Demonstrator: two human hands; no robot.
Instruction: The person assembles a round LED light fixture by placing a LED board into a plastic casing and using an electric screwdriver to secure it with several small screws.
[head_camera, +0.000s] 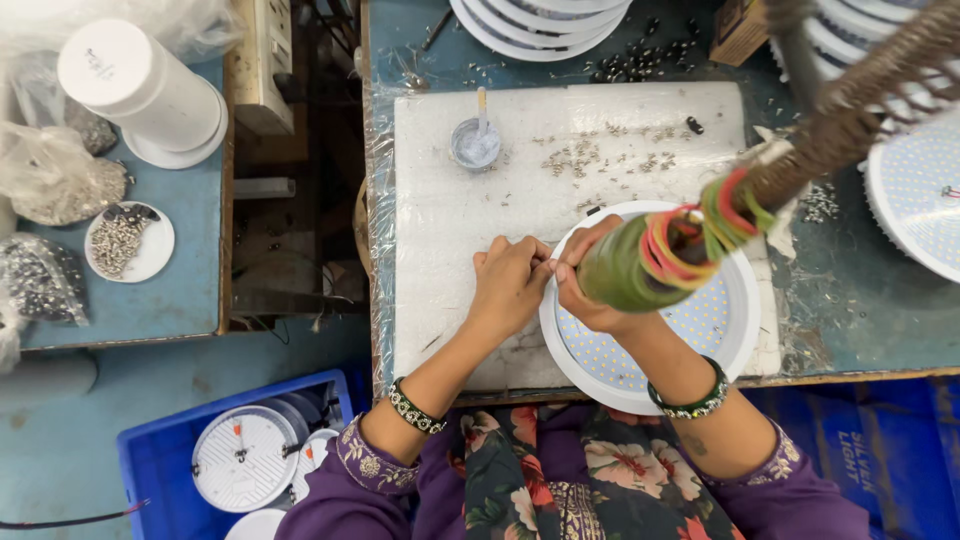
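Hiding part of round lamp (700, 330): green screwdriver (625, 270).

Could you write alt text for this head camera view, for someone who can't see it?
The right hand grips a green-handled powered screwdriver over a round white LED light panel, while the left hand steadies its rim. Small loose metal screws lie scattered on the white plastic-wrapped work board.

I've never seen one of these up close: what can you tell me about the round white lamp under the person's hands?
The round white lamp lies flat, face up, on the white mat at the bench's near edge. A smooth white rim, plastic or painted metal by its look, rings a pale disc dotted with small yellow LED chips. The right hand rests on its left side, holding a green-wrapped tool that hides part of it; the left hand sits beside the rim.
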